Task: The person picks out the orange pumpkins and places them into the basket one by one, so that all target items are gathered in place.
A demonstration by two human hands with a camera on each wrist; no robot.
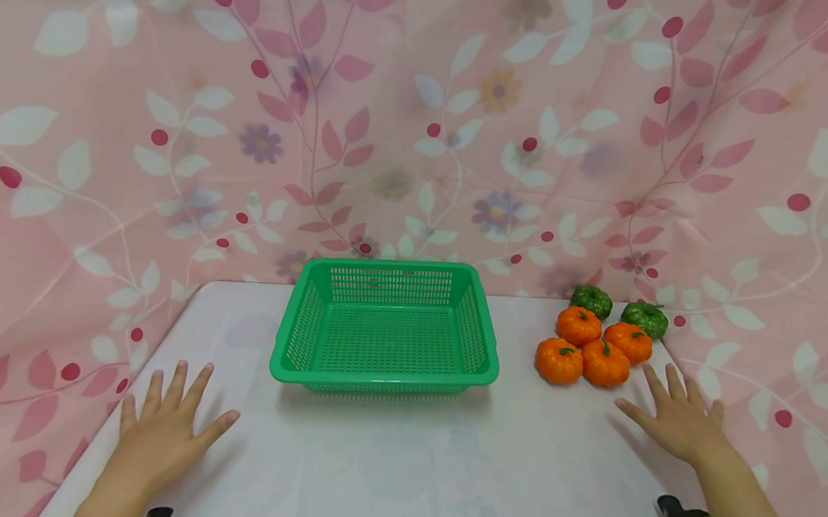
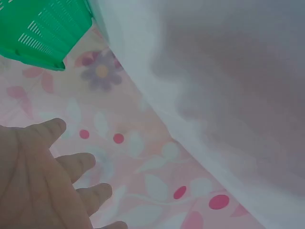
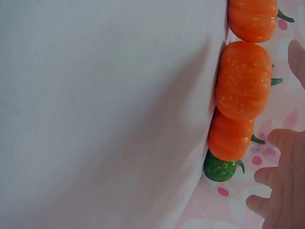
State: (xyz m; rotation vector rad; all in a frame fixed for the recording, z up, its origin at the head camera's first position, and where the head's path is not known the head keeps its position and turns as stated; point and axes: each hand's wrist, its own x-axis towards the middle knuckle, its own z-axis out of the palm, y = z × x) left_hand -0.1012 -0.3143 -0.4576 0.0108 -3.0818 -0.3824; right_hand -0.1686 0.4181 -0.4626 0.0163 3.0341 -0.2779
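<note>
My left hand (image 1: 158,440) is spread flat over the table's left side, holding nothing; the left wrist view shows its palm and fingers (image 2: 78,164). On the other side, my right hand (image 1: 683,421) is likewise spread, with bare fingers, just in front of a cluster of small pumpkins. Several are orange, such as the front left orange pumpkin (image 1: 559,361), and two dark green pumpkins (image 1: 644,320) sit behind them. In the right wrist view an orange pumpkin (image 3: 244,80) and a green pumpkin (image 3: 219,167) show near the fingertips. A green plastic basket (image 1: 383,381) stands between the hands.
A white cloth covers the table (image 1: 389,460). Pink floral fabric (image 1: 406,133) hangs behind it and along both sides. The basket has slotted walls and bears nothing inside. Black straps (image 1: 682,515) are at the wrists.
</note>
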